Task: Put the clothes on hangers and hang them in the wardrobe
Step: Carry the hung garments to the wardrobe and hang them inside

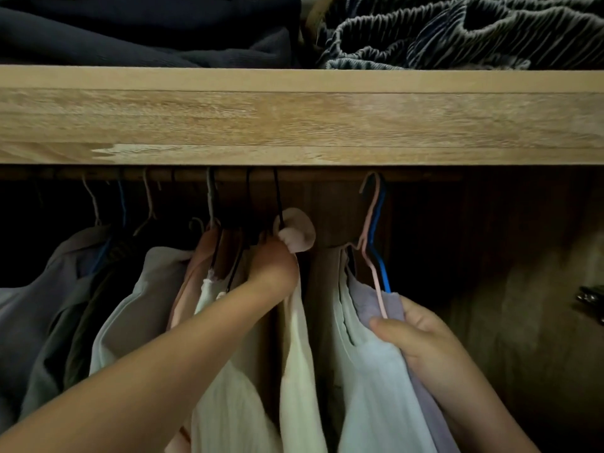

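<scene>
Inside the wardrobe, several garments hang from a dark rail [327, 174] under a wooden shelf [294, 122]. My left hand [273, 268] reaches up into the middle group and grips the top of a cream garment [300, 361] at its black hanger [277, 197]; a pale pink fabric fold [297, 235] bulges above the fingers. My right hand [415, 338] pinches the shoulder of a lilac garment [382, 305] that hangs on a pink hanger [371, 230], beside a blue hanger [377, 243]. A pale blue-white garment [369, 387] hangs just left of it.
Grey and white shirts [65, 305] hang further left on thin hangers. Folded dark clothes [130, 31] and a ribbed grey fabric [457, 31] lie on the shelf above. The wardrobe's wooden side wall [523, 322] stands at the right, with a metal hinge [591, 299] on it.
</scene>
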